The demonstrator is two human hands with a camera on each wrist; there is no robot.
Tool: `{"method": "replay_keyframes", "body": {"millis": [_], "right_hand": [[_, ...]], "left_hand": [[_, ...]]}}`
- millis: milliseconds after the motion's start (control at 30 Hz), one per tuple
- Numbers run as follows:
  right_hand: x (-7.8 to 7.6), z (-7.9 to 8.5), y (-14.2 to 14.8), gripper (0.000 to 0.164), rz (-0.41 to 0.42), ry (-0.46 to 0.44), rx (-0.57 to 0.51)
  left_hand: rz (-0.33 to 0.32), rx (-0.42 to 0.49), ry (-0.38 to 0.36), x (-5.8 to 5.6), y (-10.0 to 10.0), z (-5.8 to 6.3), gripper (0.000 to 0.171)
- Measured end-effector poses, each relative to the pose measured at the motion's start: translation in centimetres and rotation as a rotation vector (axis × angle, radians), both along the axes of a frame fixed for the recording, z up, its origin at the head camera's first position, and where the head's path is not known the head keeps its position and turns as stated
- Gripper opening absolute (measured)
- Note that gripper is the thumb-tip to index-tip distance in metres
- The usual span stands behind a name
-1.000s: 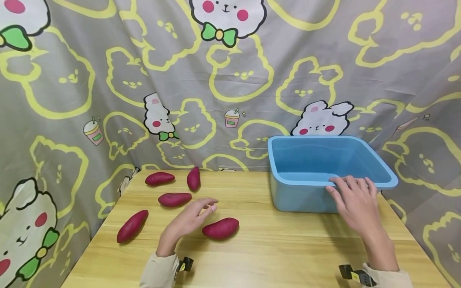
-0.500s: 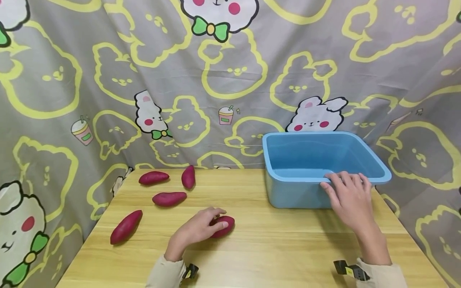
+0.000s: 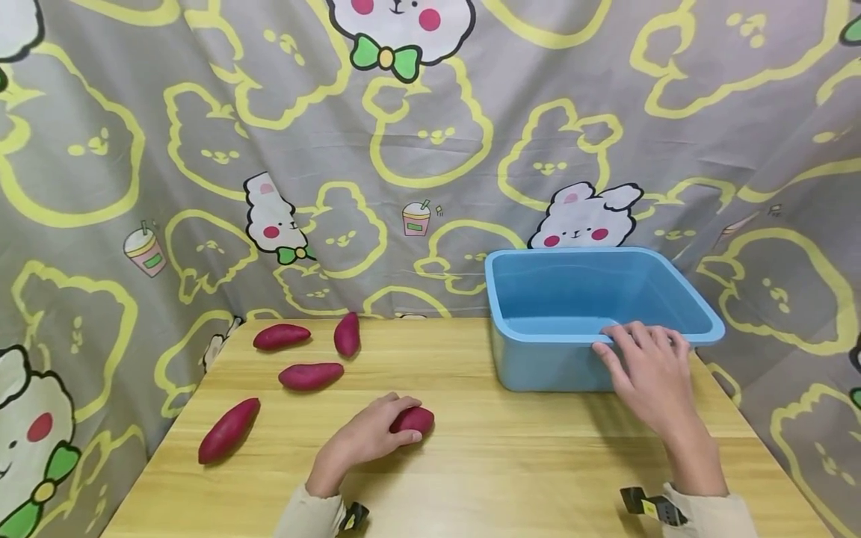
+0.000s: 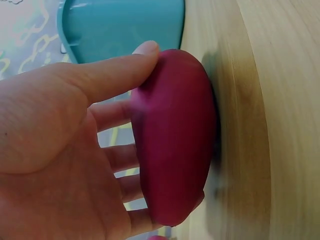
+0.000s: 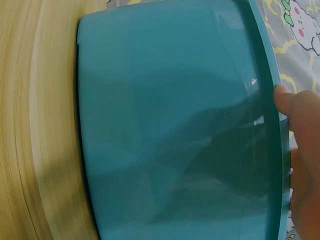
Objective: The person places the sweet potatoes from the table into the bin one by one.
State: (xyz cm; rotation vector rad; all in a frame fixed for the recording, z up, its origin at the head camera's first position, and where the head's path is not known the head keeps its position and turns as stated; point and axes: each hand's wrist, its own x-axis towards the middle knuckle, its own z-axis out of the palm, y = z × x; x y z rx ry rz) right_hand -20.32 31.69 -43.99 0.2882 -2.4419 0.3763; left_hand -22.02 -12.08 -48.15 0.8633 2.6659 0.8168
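My left hand (image 3: 373,432) grips a purple-red sweet potato (image 3: 415,422) low over the wooden table. In the left wrist view, the thumb lies along one end of the sweet potato (image 4: 175,135) and the fingers pass behind it, their tips mostly hidden. My right hand (image 3: 652,373) holds the near rim of a blue plastic tub (image 3: 558,366), fingers over the inside and thumb on the outside. The right wrist view has the tub's outer wall (image 5: 170,120) filling most of it, with the thumb at the rim.
Several more sweet potatoes lie at the table's left: one at the back corner (image 3: 281,337), an upright one (image 3: 347,335), one in front of them (image 3: 312,376), and one near the left edge (image 3: 229,431). A patterned grey curtain (image 3: 457,164) stands behind the wooden table (image 3: 511,463).
My left hand has moved right and down onto the nearest sweet potato and closed round it. The right hand stays on the tub's rim. The head view has shifted slightly.
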Motion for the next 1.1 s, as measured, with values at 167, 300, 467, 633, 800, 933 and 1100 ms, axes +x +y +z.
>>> {"method": "replay_keyframes", "body": {"millis": [167,300,467,633,800,933,1100], "right_hand": [[-0.19,0.01,0.0,0.029,0.004,0.012,-0.003],[-0.29,0.04,-0.25,0.029,0.012,0.021,-0.014],[-0.17,-0.01,-0.28,0.029,0.02,0.028,-0.034],[-0.09,-0.13,-0.24,0.029,0.025,0.041,-0.046],[0.07,-0.26,-0.21,0.029,0.015,0.046,-0.049],[0.16,-0.24,-0.21,0.029,0.009,0.046,-0.057],[-0.11,-0.22,-0.33,0.029,0.02,0.054,-0.054]], "left_hand": [[0.002,0.008,0.002,-0.04,-0.15,-0.23,0.049],[0.003,0.014,-0.006,-0.03,-0.42,-0.3,0.049],[-0.002,0.017,-0.012,-0.03,-0.5,-0.32,0.049],[0.001,0.034,-0.018,-0.12,-0.48,-0.21,0.051],[0.02,0.051,-0.012,-0.26,-0.51,-0.14,0.051],[0.038,0.062,0.008,-0.39,-0.5,-0.08,0.049],[0.064,0.088,0.026,-0.43,-0.6,0.0,0.046]]}}
